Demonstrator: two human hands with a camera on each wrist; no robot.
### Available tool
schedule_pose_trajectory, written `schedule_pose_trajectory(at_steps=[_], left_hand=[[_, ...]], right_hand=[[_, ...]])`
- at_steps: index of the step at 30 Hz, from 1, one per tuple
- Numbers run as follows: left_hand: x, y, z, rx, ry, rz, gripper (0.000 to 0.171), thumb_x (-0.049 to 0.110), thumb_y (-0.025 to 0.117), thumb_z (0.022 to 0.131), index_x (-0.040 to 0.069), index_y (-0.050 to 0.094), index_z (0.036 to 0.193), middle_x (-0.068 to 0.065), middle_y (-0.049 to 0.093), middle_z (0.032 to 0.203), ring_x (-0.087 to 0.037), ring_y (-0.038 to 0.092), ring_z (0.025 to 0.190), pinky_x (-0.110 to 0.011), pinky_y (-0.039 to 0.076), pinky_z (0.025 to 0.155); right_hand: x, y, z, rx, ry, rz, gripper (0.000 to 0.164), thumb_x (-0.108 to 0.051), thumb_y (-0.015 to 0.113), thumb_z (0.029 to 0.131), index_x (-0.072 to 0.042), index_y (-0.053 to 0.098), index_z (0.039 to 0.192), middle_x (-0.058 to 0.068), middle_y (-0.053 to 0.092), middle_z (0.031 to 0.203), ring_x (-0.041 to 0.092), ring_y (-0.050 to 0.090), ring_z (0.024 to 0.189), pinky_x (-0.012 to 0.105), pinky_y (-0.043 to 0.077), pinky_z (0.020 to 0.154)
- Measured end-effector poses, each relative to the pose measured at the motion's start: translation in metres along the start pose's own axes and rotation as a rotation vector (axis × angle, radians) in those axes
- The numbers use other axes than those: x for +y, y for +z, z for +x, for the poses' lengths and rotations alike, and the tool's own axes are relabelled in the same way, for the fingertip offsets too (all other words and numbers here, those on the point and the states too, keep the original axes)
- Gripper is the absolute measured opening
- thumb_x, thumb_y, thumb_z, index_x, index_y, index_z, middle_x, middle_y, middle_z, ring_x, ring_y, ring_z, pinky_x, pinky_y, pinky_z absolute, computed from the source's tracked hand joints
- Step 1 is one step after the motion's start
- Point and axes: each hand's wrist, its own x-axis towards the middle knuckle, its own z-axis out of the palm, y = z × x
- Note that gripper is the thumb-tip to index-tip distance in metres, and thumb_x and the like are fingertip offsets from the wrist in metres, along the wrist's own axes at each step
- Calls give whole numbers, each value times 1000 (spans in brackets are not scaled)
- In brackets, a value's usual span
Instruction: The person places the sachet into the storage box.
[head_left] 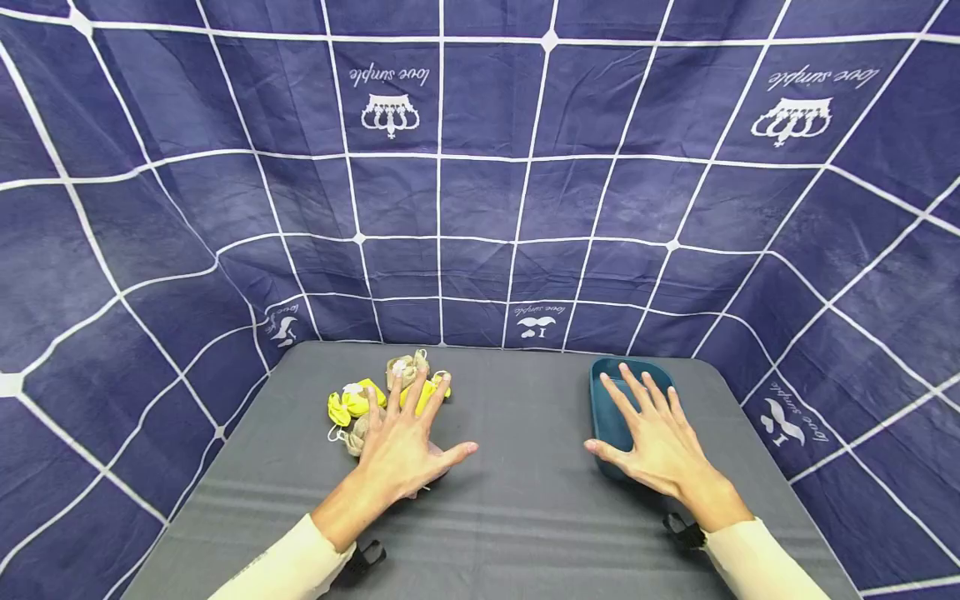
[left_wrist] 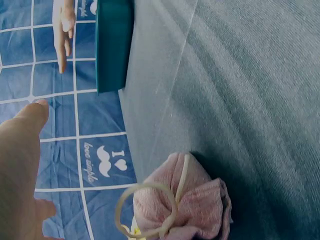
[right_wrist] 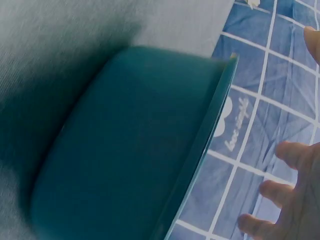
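My left hand (head_left: pixel 397 454) hovers with fingers spread above a group of small drawstring pouches. A yellow pouch (head_left: pixel 340 409) lies left of the fingertips, and a beige pouch (head_left: pixel 355 437) is partly covered by the hand. Farther back, another beige pouch (head_left: pixel 395 367) sits beside more yellow fabric. In the left wrist view a pink pouch (left_wrist: pixel 172 200) with a pale cord loop rests on the table below that hand. On the other side, my right hand (head_left: pixel 663 446) spreads its fingers over a teal bin (head_left: pixel 595 408). Neither hand holds anything.
Grey cloth covers the table (head_left: pixel 517 467). Behind it and along both sides hangs a blue curtain (head_left: pixel 480 200) with a white grid. A black strap (head_left: pixel 684 531) is on the right wrist, another strap (head_left: pixel 367 557) on the left.
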Motion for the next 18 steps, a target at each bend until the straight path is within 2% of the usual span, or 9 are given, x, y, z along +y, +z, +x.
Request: schedule_pose_trajectory(at_steps=[7, 13, 18], left_hand=[[10, 3, 1, -45, 26, -12, 115, 95, 70, 91, 36, 37, 184, -10, 37, 192, -48, 28, 180, -87, 17, 139], [16, 5, 2, -26, 59, -12, 113, 94, 71, 91, 34, 41, 182, -12, 42, 189, -49, 34, 177, -87, 22, 137], [19, 5, 2, -31, 66, -17, 112, 93, 71, 92, 34, 40, 182, -13, 43, 188, -48, 36, 177, -84, 24, 139]], right_hand=[[19, -5, -8, -44, 81, 29, 110, -80, 74, 100, -21, 34, 185, 19, 29, 193, 58, 35, 172, 86, 30, 132], [34, -5, -12, -42, 137, 27, 111, -80, 73, 101, -15, 38, 183, 24, 34, 189, 61, 41, 166, 90, 42, 118], [46, -3, -16, -87, 201, 34, 114, -84, 67, 103, -6, 37, 181, 31, 33, 187, 66, 40, 163, 92, 44, 113]])
